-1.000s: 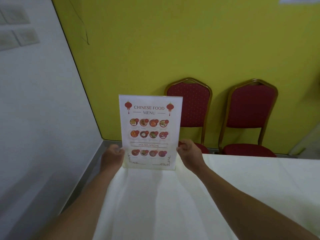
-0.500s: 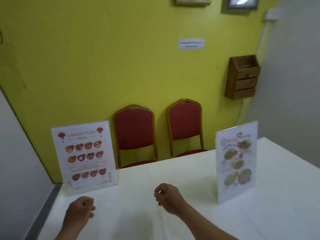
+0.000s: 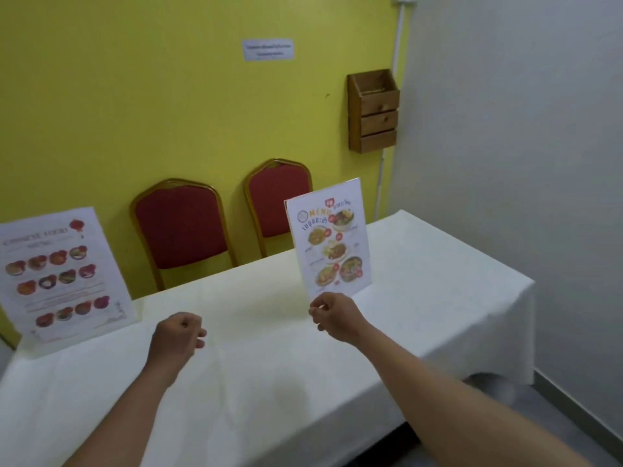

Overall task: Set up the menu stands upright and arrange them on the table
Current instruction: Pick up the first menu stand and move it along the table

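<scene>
White cloth covers the table (image 3: 421, 298), and both of the person's arms reach out over it. The left hand (image 3: 177, 338) is curled into a loose fist, holding nothing. The right hand (image 3: 332, 315) has its fingers drawn together at the bottom corner of the Thai menu stand (image 3: 328, 237); I cannot tell whether it grips it. That stand is upright mid-table. The Chinese food menu stand (image 3: 60, 274) stands upright at the far left edge. Behind, two red chairs (image 3: 182, 227) sit against the yellow wall (image 3: 168, 96).
</scene>
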Available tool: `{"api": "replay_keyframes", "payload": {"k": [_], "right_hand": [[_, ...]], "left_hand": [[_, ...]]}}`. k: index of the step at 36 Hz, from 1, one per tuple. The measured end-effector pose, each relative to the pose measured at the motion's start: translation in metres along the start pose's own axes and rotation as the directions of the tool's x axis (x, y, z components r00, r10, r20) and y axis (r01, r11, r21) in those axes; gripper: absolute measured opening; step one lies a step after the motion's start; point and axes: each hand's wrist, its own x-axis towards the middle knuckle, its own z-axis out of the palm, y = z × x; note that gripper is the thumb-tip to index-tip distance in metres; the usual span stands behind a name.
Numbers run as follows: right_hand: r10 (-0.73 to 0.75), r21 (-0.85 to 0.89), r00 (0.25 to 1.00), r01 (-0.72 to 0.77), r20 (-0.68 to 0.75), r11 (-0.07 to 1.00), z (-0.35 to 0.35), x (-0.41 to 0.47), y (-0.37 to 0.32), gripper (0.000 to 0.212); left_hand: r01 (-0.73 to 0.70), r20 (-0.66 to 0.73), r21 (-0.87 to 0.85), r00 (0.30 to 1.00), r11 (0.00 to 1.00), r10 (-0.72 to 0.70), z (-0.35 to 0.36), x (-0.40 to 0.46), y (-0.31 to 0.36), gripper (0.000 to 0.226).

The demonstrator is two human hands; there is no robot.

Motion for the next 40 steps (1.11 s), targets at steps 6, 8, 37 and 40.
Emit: {"api": "replay_keyframes", "payload": {"k": [6, 8, 37, 40], "right_hand": [[0.051, 0.020, 0.996, -0.049, -0.074, 0.999, -0.042, 0.001, 0.018, 0.011], [0.063, 0.017, 0.993, -0.062, -0.098, 0.998, -0.052, 0.008, 0.025, 0.014], [0.185, 0.071, 0.969, -0.175, -0.167, 0.982, -0.125, 0.189, 0.076, 0.042], [0.172, 0.075, 0.969, -0.161, -0.177, 0.984, -0.127, 0.193, 0.076, 0.029]], "left_hand": [[-0.060, 0.071, 0.005, 0.996, 0.998, 0.059, 0.047, 0.001, 0.029, 0.021], [-0.068, 0.088, 0.002, 0.994, 0.998, 0.068, 0.062, 0.005, 0.036, 0.021], [-0.140, 0.374, -0.040, 0.916, 0.989, 0.145, 0.195, 0.087, 0.084, 0.007], [-0.157, 0.361, -0.016, 0.920, 0.987, 0.152, 0.197, 0.093, 0.084, 0.016]]}}
